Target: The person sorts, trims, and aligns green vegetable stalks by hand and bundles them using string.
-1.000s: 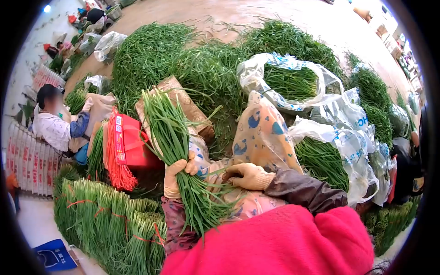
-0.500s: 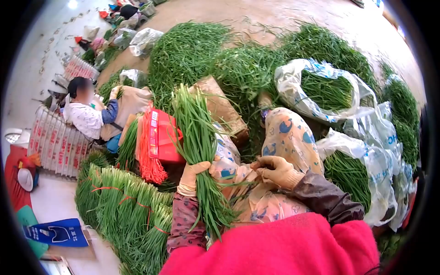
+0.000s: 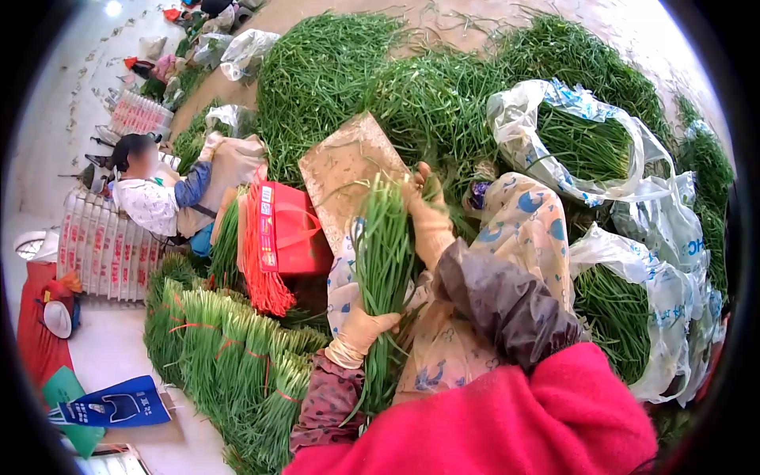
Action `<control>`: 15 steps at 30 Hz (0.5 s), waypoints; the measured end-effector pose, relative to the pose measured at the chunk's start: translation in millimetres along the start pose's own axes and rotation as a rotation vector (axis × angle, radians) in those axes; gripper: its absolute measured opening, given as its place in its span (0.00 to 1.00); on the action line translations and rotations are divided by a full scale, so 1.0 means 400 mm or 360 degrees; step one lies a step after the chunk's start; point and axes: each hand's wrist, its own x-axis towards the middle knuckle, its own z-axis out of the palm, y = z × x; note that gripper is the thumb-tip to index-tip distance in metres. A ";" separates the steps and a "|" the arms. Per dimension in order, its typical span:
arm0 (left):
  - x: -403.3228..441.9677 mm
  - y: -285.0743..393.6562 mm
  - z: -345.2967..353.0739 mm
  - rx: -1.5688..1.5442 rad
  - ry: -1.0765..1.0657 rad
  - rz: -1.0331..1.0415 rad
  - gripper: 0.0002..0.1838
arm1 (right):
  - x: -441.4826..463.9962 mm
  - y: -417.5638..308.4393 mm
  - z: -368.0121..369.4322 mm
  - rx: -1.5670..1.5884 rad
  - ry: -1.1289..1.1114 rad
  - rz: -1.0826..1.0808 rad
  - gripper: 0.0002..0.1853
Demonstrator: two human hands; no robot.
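The left hand (image 3: 360,336) closed its fingers around green stalks (image 3: 384,257), a snug grip likely best kept uncrushing, while the right hand (image 3: 430,222) held parted fingers at their one o'clock.

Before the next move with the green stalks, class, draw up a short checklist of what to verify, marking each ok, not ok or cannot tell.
1. Left hand closed round the held bunch: ok.
2. Right hand touching the stalk tops: cannot tell; it is raised right beside them.
3. Red band visible on the held bunch: not ok; none shows.
4. Stalk tops clear of the board: cannot tell; they overlap it in view.
5. Red strands in sight: ok, beside the red box.
6. Bands visible on the stacked bundles: ok on several.
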 end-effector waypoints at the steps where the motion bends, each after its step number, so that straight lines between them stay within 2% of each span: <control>1: -0.002 -0.007 0.002 0.0068 0.0049 -0.0059 0.25 | 0.034 0.013 -0.029 -0.0253 -0.0039 -0.0050 0.17; 2: -0.005 -0.008 0.006 0.0058 0.0052 -0.0076 0.25 | 0.076 0.036 -0.039 -0.0262 0.0101 -0.0117 0.13; 4: -0.020 0.010 0.025 0.0398 0.0140 0.0037 0.28 | 0.112 0.019 -0.054 -0.0167 0.0131 -0.0076 0.12; 5: -0.021 0.000 0.011 0.0174 0.0031 -0.0080 0.31 | 0.116 0.005 -0.068 -0.0449 0.0151 -0.0075 0.12; 6: -0.021 -0.003 0.000 0.0170 0.0040 -0.0108 0.31 | 0.127 0.006 -0.078 -0.0566 0.0206 0.0059 0.12; 8: -0.013 -0.004 -0.018 0.0492 0.0086 -0.0139 0.32 | 0.143 0.010 -0.099 -0.0973 0.0271 0.0080 0.11; 10: -0.022 -0.002 -0.043 0.0628 0.0046 -0.0143 0.32 | 0.198 0.043 -0.148 -0.0766 0.0356 0.0105 0.11; 11: -0.032 -0.004 -0.057 0.0908 0.0101 -0.0036 0.33 | 0.262 0.062 -0.217 -0.0570 0.0347 0.0277 0.11; 12: -0.044 -0.003 -0.073 0.1188 0.0153 0.0070 0.34 | 0.296 0.057 -0.258 -0.0588 0.0442 0.0260 0.11; 13: -0.068 0.019 -0.086 0.1360 0.0130 -0.0112 0.35 | 0.405 0.086 -0.453 0.0735 -0.0238 0.0543 0.14; 15: -0.093 0.014 -0.106 0.1502 0.0156 -0.0094 0.37 | 0.503 0.046 -0.560 0.0281 -0.0122 0.0420 0.17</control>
